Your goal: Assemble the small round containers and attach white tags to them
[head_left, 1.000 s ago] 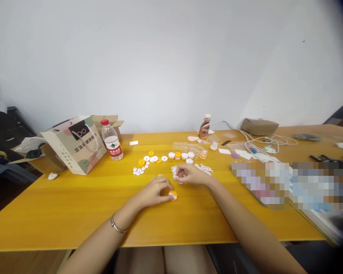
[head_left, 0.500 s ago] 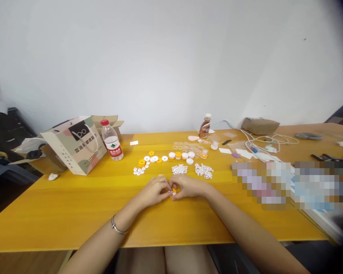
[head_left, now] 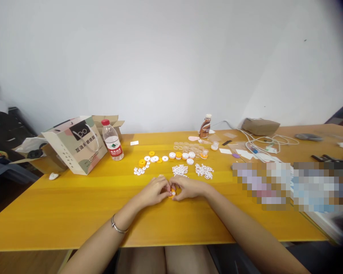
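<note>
Between my hands, low over the table, is a small round orange and white plastic piece (head_left: pixel 173 193). My left hand (head_left: pixel 156 191) has its thumb and fingertips pinched at the left side of it. From the right, my right hand (head_left: pixel 187 188) curls thumb and fingers around its edge. Fingers cover part of the piece. Just beyond my hands lie two piles of white openwork plastic parts (head_left: pixel 179 170). Small white knobbed pieces (head_left: pixel 139 171) are grouped farther left. Behind them runs a row of white and orange discs (head_left: pixel 178 155), with clear round caps (head_left: pixel 188 146) at the back.
A water bottle (head_left: pixel 113 140) and a paper bag (head_left: pixel 77 146) stand at the left. A brown drink bottle (head_left: pixel 205 126) is near the wall. White cables (head_left: pixel 251 140), cards (head_left: pixel 245 153) and a brown package (head_left: pixel 259 126) lie at the right.
My fingers have shifted slightly around the orange and white piece, and more of its round top now shows. The things on the table look unmoved.
</note>
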A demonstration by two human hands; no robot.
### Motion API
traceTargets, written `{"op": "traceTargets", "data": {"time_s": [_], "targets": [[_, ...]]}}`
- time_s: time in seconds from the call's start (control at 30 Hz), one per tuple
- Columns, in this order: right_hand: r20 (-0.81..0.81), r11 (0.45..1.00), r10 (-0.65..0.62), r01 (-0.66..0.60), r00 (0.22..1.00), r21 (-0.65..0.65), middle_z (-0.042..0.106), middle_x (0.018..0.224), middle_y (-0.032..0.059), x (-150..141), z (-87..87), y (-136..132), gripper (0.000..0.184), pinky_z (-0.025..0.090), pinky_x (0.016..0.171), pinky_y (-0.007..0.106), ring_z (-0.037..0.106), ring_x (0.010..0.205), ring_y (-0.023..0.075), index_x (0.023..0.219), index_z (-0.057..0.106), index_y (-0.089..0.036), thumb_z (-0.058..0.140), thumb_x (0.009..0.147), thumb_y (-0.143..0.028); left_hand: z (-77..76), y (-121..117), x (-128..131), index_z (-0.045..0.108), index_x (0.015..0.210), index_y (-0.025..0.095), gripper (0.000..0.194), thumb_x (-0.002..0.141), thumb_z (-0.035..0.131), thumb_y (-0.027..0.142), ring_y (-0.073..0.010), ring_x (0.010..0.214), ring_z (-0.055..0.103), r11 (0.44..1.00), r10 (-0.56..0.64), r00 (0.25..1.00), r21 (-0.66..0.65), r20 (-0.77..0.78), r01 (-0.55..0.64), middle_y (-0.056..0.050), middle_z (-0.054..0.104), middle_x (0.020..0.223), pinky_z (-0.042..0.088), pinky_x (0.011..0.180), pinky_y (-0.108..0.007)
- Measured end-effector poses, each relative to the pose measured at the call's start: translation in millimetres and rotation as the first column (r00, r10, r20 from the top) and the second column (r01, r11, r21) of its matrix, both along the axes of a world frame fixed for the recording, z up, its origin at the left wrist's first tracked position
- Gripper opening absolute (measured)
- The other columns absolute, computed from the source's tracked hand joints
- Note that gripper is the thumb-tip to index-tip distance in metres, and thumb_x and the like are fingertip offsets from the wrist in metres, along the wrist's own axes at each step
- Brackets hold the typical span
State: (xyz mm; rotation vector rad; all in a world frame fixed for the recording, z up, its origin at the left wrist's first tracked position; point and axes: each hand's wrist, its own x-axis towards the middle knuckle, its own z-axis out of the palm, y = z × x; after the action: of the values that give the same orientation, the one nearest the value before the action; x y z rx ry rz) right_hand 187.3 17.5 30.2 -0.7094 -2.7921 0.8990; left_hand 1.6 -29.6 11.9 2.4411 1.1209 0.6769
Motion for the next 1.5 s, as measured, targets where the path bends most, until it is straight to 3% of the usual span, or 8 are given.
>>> {"op": "traceTargets", "data": {"time_s": [0.1, 0.2, 0.3, 0.53, 0.9, 1.1, 1.33, 1.5], "targets": [[0.006, 0.999, -0.024, 0.024, 1.000, -0.027, 0.055, 0.077, 0.0001, 1, -1.1, 0, 0.023, 0.039, 0.061, 0.023, 0.048, 0.067, 0.0117, 0.083, 0.054, -0.016, 0.062, 0.062, -0.021, 3.2, 3, -3, 0.054, 0.076, 0.016, 0.012, 0.081, 0.051, 0.027, -0.0125, 0.072, 0.053, 0.996, 0.055, 0.991, -0.073, 0.119, -0.046, -0.001, 0.060, 0.077, 0.041, 0.068, -0.023], [0.007, 0.998, -0.045, 0.045, 0.999, -0.043, 0.054, 0.079, 0.0005, 1, -1.1, 0, 0.029, 0.039, 0.061, 0.023, 0.048, 0.068, 0.0120, 0.087, 0.055, -0.016, 0.064, 0.060, -0.020, 7.7, 9, -12, 0.054, 0.078, 0.016, 0.011, 0.079, 0.051, 0.027, -0.0118, 0.069, 0.054, 0.976, 0.218, 0.945, -0.071, 0.243, -0.207, 0.000, 0.060, 0.073, 0.041, 0.065, -0.022], [0.003, 0.997, -0.046, 0.046, 0.999, -0.054, 0.054, 0.080, 0.0010, 1, 0.0, -1, 0.030, 0.039, 0.062, 0.023, 0.048, 0.070, 0.0124, 0.089, 0.055, -0.016, 0.064, 0.060, -0.019, 9.0, 16, -24, 0.055, 0.074, 0.015, 0.010, 0.076, 0.053, 0.025, -0.0125, 0.068, 0.055, 0.958, 0.288, 0.929, -0.080, 0.233, -0.277, 0.000, 0.060, 0.071, 0.042, 0.066, -0.022], [0.009, 0.998, -0.051, 0.051, 0.999, -0.040, 0.054, 0.079, 0.0007, 1, 1.3, -1, 0.030, 0.038, 0.060, 0.022, 0.047, 0.068, 0.0118, 0.089, 0.056, -0.015, 0.064, 0.060, -0.019, 2.7, 19, -33, 0.059, 0.076, 0.015, 0.012, 0.075, 0.047, 0.015, -0.0132, 0.068, 0.056, 0.961, 0.226, 0.973, -0.172, 0.045, -0.215, -0.002, 0.064, 0.073, 0.041, 0.066, -0.022], [0.017, 0.998, -0.045, 0.046, 0.999, -0.046, 0.053, 0.079, 0.0003, 1, 1.1, -1, 0.031, 0.038, 0.061, 0.023, 0.047, 0.068, 0.0120, 0.090, 0.056, -0.015, 0.064, 0.060, -0.020, 1.0, 19, -32, 0.061, 0.076, 0.014, 0.016, 0.077, 0.046, 0.016, -0.0131, 0.069, 0.054, 0.977, 0.145, 0.989, -0.158, -0.013, -0.145, -0.003, 0.062, 0.074, 0.041, 0.066, -0.021], [-0.004, 0.996, -0.041, 0.041, 0.999, -0.075, 0.052, 0.078, -0.0007, 2, -1.4, 0, 0.030, 0.037, 0.060, 0.022, 0.046, 0.068, 0.0111, 0.089, 0.054, -0.016, 0.063, 0.061, -0.018, 6.8, 16, -30, 0.062, 0.080, 0.016, 0.015, 0.080, 0.048, 0.021, -0.0141, 0.076, 0.055, 0.987, 0.152, 0.988, -0.056, 0.004, -0.152, -0.004, 0.060, 0.081, 0.042, 0.072, -0.024], [-0.015, 0.995, -0.035, 0.034, 0.999, -0.095, 0.050, 0.075, -0.0019, 1, -9.1, 4, 0.027, 0.037, 0.057, 0.021, 0.046, 0.065, 0.0099, 0.086, 0.052, -0.016, 0.065, 0.062, -0.021, 11.9, 2, -9, 0.063, 0.090, 0.020, 0.018, 0.082, 0.051, 0.030, -0.0152, 0.087, 0.051, 0.993, -0.095, 0.995, 0.063, -0.039, 0.097, -0.004, 0.058, 0.089, 0.038, 0.081, -0.027], [-0.023, 0.994, -0.019, 0.017, 1.000, -0.104, 0.052, 0.074, -0.0020, -1, -8.9, 6, 0.027, 0.037, 0.058, 0.021, 0.047, 0.065, 0.0103, 0.083, 0.051, -0.016, 0.067, 0.064, -0.025, 4.7, 3, 0, 0.063, 0.089, 0.021, 0.019, 0.084, 0.048, 0.032, -0.0160, 0.089, 0.049, 0.975, -0.104, 0.982, 0.178, -0.158, 0.132, -0.005, 0.056, 0.091, 0.036, 0.081, -0.028]]}}
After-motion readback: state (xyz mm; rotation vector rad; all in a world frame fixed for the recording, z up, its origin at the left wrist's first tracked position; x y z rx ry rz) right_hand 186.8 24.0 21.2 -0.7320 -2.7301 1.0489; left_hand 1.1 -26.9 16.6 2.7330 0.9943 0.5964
